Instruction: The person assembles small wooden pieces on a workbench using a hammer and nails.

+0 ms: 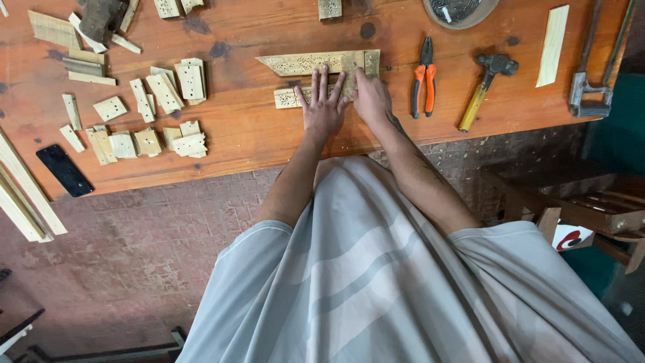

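From the head camera I look straight down at an orange-brown workbench [255,134], its near edge running just in front of my body. Both my hands sit near the middle of that edge, a little toward the far side.

My left hand [322,107] lies flat with fingers spread and released, palm down on the shorter perforated wooden strip [289,98]. That strip runs parallel to the near edge, and its free end sticks out to the left of my fingers. My right hand [371,97] is just beside the left, touching it at the thumb side; its fingers curl onto a small wooden block [349,66] — whether they pinch it or only press it I cannot tell.

That block stands across the right end of the longer perforated strip [306,63], which lies just beyond the shorter one, also parallel to the near edge, its pointed end aiming left. So both long axes run left–right, and both strips extend leftward from my fingertips — the left hand is nearer their bulk, the right hand nearer the block.

Right of my hands, well apart, lie orange-handled pliers [424,77] and a hammer [485,84]. Toward the left edge are scattered wood offcuts [161,94] and a dark phone [64,169] near the near-left corner.
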